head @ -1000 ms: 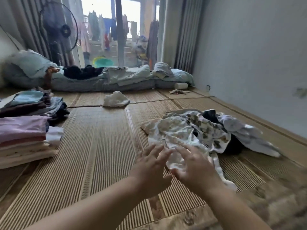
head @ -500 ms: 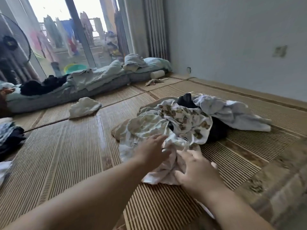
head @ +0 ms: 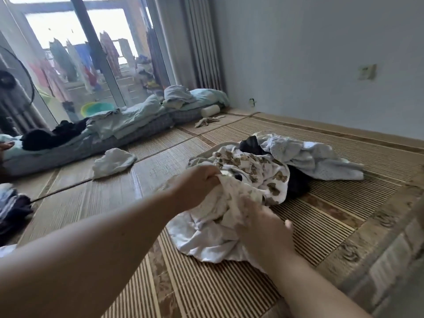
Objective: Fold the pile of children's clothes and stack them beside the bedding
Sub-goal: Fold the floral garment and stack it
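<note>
While both hands grip the white shirt [head: 206, 230], left hand [head: 195, 184] closed on its far edge and right hand [head: 263, 228] on its near side, the pile [head: 286, 161] lies just behind on the mat [head: 321, 216].

Woven mat [head: 68, 203]: clothes pile [head: 263, 171], bedding [head: 128, 125].

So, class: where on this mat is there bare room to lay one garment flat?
Free: the mat between the white cloth, the dark stack and the left hand. Crowded: the clothes pile right of the hands; bedding lines the window side.
</note>
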Demonstrator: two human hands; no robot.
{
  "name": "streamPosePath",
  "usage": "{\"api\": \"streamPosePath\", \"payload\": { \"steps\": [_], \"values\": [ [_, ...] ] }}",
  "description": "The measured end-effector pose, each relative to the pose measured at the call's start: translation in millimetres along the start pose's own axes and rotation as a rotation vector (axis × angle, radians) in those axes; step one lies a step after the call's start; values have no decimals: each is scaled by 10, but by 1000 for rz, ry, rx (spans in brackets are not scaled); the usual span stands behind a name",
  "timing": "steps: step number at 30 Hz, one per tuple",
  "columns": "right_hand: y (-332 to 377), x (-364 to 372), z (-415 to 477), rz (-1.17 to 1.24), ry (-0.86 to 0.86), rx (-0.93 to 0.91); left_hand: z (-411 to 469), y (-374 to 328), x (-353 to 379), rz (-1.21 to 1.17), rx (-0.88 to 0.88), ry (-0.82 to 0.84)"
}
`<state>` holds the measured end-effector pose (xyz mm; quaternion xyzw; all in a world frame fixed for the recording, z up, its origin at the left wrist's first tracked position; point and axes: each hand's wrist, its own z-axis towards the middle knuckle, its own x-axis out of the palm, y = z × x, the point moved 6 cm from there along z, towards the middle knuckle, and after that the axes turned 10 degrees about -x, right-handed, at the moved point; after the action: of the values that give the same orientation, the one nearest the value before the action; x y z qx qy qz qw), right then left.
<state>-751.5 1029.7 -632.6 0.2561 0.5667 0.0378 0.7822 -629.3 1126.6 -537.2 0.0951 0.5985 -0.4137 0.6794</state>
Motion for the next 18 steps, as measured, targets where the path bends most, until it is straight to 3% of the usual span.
{"api": "streamPosePath", "payload": {
  "steps": [5,8,13,18],
  "values": [
    [351,-626,-15,388,-376,-77,-286,32,-794,6,-72,-52],
    [575,-1055,-56,458,-513,-127,-537,76,-1324,-11,-96,-122],
    [1229,-1625,-20,470,-466,-267,-1016,50,-2276,-12,-112,-230],
    [2046,-2424,75,586,-433,-346,-1621,250,-2827,460,-138,-186]
  ]
}}
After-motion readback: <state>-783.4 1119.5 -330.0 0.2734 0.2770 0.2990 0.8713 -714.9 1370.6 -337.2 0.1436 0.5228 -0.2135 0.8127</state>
